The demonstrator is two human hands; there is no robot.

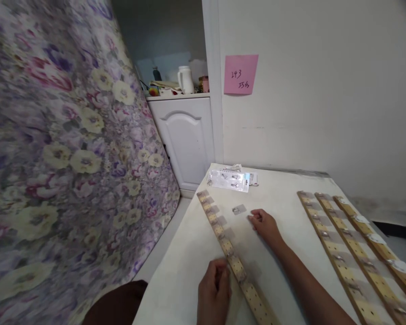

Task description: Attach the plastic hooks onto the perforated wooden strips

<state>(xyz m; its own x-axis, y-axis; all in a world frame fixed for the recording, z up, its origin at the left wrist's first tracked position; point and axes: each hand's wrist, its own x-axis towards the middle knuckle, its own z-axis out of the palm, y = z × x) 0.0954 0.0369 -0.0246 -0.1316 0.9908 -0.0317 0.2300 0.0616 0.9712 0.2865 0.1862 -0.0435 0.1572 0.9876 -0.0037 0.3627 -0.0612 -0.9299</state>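
Note:
A long narrow wooden strip (226,247) with drilled holes runs diagonally along the table's left side. Small clear plastic pieces with metal parts are set along its far and middle stretch. My left hand (214,289) is beside the strip's left edge, its fingers curled in; whatever lies between the fingertips is hidden. Above the table to the right, my right hand (265,225) has bent fingers slightly apart, with nothing visible in them. Just left of its fingertips lies one loose clear piece with a metal hook-like part (238,209), apart from the hand.
Clear blister packaging (228,179) holding similar metal parts lies at the table's far end. Several wooden strips (341,225) with pieces attached line the right side. A wall (307,90) borders the far edge; a floral curtain (71,158) hangs at left.

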